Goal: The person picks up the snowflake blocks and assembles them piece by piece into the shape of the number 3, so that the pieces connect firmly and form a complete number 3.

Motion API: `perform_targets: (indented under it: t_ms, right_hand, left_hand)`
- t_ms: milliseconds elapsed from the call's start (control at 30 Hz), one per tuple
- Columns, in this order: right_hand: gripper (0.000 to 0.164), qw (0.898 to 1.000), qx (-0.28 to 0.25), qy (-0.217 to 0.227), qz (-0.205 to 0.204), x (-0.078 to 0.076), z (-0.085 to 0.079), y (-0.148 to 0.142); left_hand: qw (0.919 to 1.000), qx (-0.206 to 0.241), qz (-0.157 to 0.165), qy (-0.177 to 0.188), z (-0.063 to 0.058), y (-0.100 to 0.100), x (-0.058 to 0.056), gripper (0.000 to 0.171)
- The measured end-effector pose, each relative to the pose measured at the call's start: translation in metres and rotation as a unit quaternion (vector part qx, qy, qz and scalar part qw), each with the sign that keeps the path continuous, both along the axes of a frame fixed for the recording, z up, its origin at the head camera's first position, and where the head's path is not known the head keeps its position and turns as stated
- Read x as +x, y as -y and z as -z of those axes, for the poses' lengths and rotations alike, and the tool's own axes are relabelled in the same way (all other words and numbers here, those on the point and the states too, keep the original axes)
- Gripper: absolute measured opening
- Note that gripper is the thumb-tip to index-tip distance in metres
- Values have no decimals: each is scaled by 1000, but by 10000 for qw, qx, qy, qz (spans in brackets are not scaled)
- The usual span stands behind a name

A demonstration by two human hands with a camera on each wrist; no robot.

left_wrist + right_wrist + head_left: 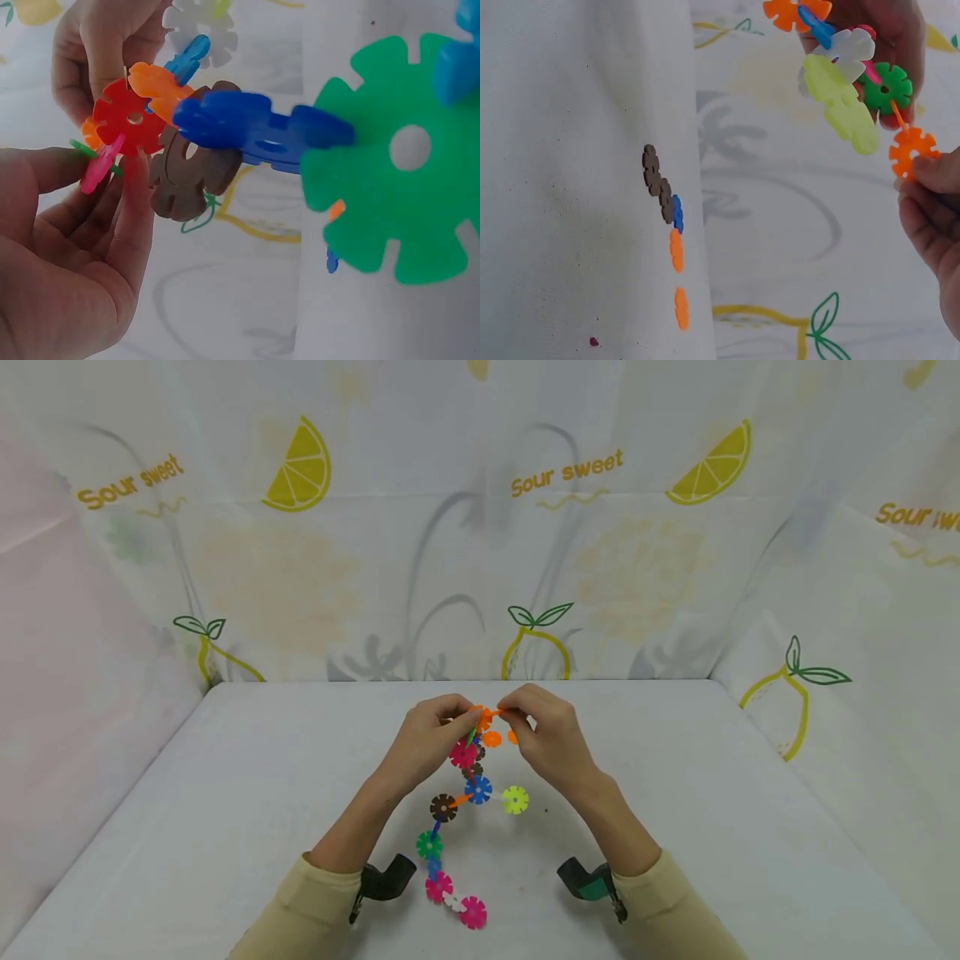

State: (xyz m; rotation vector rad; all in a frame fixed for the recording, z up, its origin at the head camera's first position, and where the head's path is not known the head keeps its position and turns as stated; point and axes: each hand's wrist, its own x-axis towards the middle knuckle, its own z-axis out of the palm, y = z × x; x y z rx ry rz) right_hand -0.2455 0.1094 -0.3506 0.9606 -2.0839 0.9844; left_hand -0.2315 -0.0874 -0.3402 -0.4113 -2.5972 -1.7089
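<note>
A chain of slotted plastic flower discs hangs between the hands, with a brown disc, a blue disc and a yellow-green disc. My left hand pinches the chain's upper end by a green disc, close to a pink disc and a red disc. Between thumb and fingers my right hand pinches an orange disc. Its edge meets a second orange disc, seen edge-on, beside the green one; whether their slots are fully joined I cannot tell.
Loose discs lie on the white table beyond the chain: two orange ones, a blue one and brown ones. The chain's lower end, a pink disc, hangs toward me between the forearms. A printed cloth stands behind.
</note>
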Motion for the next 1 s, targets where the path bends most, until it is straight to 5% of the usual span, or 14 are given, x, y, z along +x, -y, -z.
perform_targets:
  t_ms: [533,667,833,1000]
  right_hand:
    - [10,9899,502,1200,559,-15,17,-11]
    - [19,9706,1075,1999,801,-19,27,-13]
    - [28,9311,1979,2901,990,-26,40,-15]
    - [38,8979,2686,3304,1113,-28,49,-17]
  left_hand:
    - [9995,302,34,0,-3,2,-1,18]
    - [9993,371,79,0,-3,3,0,20]
    - [9992,389,67,17,-4,3,0,22]
    - [9991,429,29,50,-5,2,1,20]
